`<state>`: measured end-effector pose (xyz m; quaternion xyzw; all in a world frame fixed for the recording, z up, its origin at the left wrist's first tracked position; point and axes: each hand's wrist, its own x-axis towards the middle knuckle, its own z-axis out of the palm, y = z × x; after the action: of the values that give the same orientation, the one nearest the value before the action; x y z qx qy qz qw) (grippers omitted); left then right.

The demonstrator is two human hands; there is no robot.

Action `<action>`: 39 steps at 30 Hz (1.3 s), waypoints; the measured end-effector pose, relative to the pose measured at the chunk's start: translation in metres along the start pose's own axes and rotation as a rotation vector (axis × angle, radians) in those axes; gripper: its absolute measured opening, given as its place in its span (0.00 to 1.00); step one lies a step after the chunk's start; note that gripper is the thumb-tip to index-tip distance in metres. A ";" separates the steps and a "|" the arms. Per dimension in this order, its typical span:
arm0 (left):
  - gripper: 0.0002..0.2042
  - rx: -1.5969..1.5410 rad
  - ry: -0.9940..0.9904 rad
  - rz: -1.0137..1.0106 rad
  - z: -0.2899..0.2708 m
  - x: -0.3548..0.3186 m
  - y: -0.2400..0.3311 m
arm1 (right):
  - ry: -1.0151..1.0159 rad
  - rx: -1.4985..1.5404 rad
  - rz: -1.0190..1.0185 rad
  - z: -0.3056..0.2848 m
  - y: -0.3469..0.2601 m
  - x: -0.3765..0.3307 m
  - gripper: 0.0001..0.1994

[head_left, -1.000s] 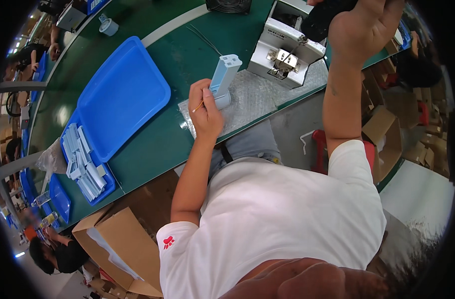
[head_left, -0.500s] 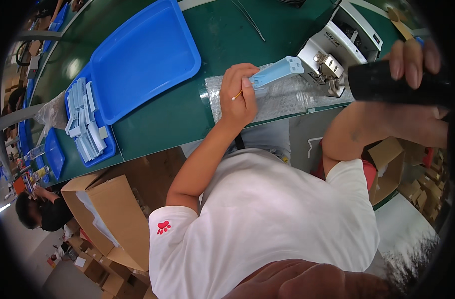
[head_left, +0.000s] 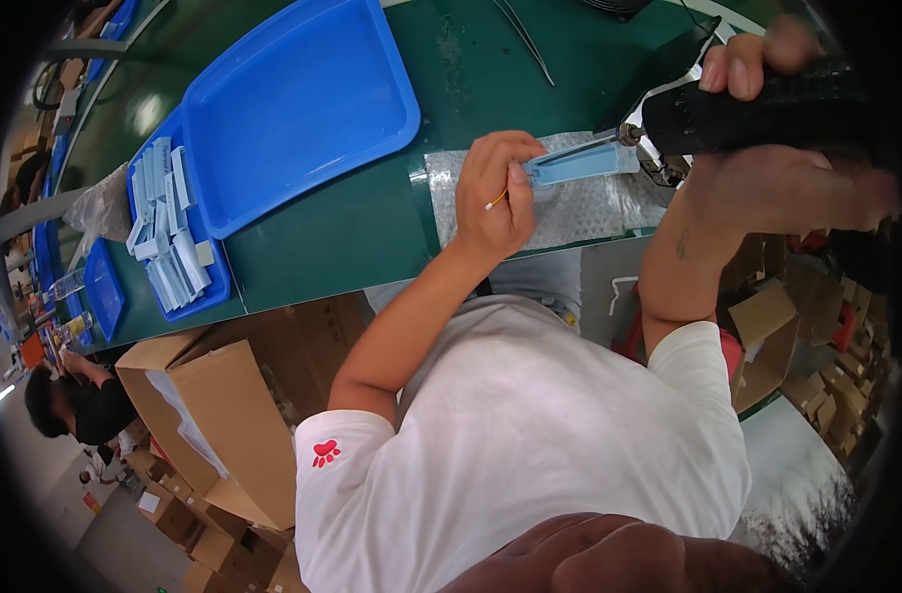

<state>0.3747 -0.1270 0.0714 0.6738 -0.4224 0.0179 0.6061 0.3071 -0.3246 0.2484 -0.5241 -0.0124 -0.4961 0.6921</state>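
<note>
My left hand is closed on one end of a light blue plastic housing, a long narrow piece held above the bubble wrap on the bench. A thin yellow wire with a small white connector sticks out by the thumb. In my right hand is a black electric screwdriver, fingers wrapped round its body. Its metal nose points left and its thin bit runs along the housing; whether the bit touches a screw I cannot tell.
A large blue tray lies to the left, beside a smaller blue tray with several light blue housings. Tweezers rest at the back. A metal machine stands behind the screwdriver. A cardboard box is below the bench edge.
The screwdriver in my right hand has moved left and up, bringing its nose over the housing. My left hand has shifted slightly right with the housing.
</note>
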 end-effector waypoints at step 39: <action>0.13 -0.064 0.025 -0.065 0.006 -0.002 -0.003 | 0.196 0.523 -0.032 -0.006 -0.055 0.004 0.28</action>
<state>0.3725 -0.1307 0.0665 0.6672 -0.3931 -0.0070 0.6327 0.2674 -0.3294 0.2870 -0.2771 -0.0812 -0.5350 0.7940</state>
